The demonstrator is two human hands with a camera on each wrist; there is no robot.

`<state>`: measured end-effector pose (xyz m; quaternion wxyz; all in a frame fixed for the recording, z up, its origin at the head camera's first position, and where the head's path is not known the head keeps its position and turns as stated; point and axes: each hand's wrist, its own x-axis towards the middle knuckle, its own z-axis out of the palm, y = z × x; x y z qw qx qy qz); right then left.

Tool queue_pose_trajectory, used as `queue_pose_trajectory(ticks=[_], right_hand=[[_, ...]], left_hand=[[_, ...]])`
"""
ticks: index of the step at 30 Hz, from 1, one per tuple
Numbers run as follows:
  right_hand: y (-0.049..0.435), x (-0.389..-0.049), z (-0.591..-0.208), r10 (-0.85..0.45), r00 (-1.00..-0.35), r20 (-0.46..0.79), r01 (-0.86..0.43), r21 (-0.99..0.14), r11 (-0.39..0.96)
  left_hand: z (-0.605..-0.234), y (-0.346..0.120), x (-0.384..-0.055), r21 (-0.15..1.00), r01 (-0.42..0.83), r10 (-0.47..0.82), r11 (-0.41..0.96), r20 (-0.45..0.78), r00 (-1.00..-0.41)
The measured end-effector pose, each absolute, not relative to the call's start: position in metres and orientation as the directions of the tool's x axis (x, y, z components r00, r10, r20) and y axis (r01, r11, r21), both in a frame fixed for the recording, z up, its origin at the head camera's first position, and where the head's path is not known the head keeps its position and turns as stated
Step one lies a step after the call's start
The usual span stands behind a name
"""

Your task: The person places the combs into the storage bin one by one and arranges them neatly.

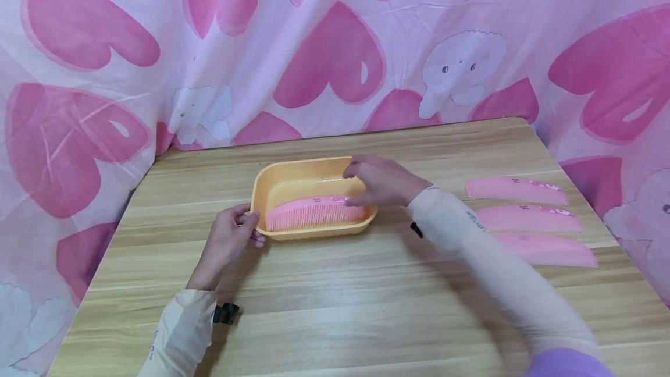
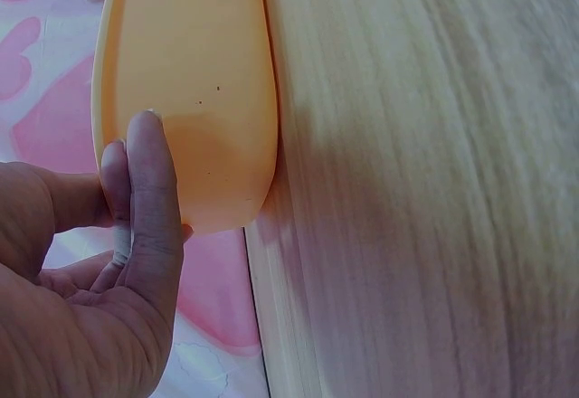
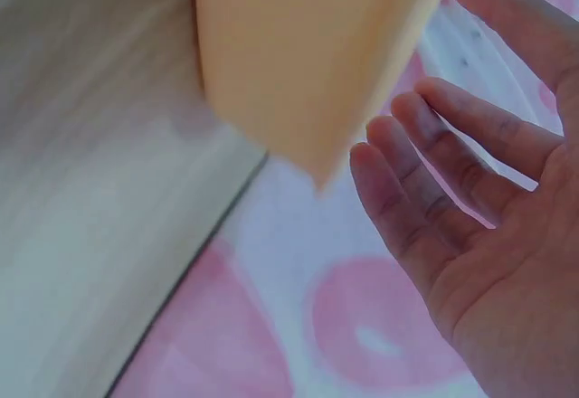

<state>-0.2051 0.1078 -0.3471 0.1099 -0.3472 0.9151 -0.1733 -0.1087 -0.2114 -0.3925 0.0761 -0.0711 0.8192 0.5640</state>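
A yellow plastic basin (image 1: 309, 169) stands on the wooden table, with a pink comb (image 1: 303, 212) lying inside it, teeth toward the front. My left hand (image 1: 228, 237) holds the basin's left end, thumb at the rim and fingers against the outer wall; the left wrist view shows those fingers (image 2: 152, 208) along the yellow side. Over the basin's right end is my right hand (image 1: 386, 181), its thumb close to the comb's right tip; whether they touch I cannot tell. In the right wrist view its fingers (image 3: 461, 167) are spread and loosely bent, gripping nothing.
To the right, three more pink combs lie in a column on the table: a far one (image 1: 515, 189), a middle one (image 1: 528, 218) and a near one (image 1: 549, 250). My right forearm partly covers their left ends. A pink heart-patterned cloth (image 1: 324, 63) hangs behind the table (image 1: 335, 307).
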Motion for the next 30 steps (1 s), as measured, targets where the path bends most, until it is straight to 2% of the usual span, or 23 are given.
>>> queue_pose_trajectory(ticks=[6, 12, 18, 30], right_hand=[[0.149, -0.207, -0.333, -0.616, -0.786, -0.06, -0.544, -0.408, 0.733], [0.193, -0.208, -0.335, -0.522, -0.851, -0.061, -0.467, -0.369, 0.804], [0.236, -0.204, -0.339, -0.484, -0.874, -0.033, -0.444, -0.347, 0.826], [0.322, -0.188, -0.347, -0.347, -0.935, -0.068, -0.3, -0.367, 0.881]], left_hand=[[-0.391, -0.211, -0.11, 0.909, -0.208, -0.035, 0.361, -0.21, -0.977], [-0.391, -0.211, -0.11, 0.904, -0.225, -0.045, 0.364, -0.225, -0.973], [-0.391, -0.21, -0.11, 0.898, -0.238, -0.052, 0.371, -0.236, -0.97], [-0.393, -0.21, -0.111, 0.897, -0.235, -0.054, 0.374, -0.232, -0.971]])
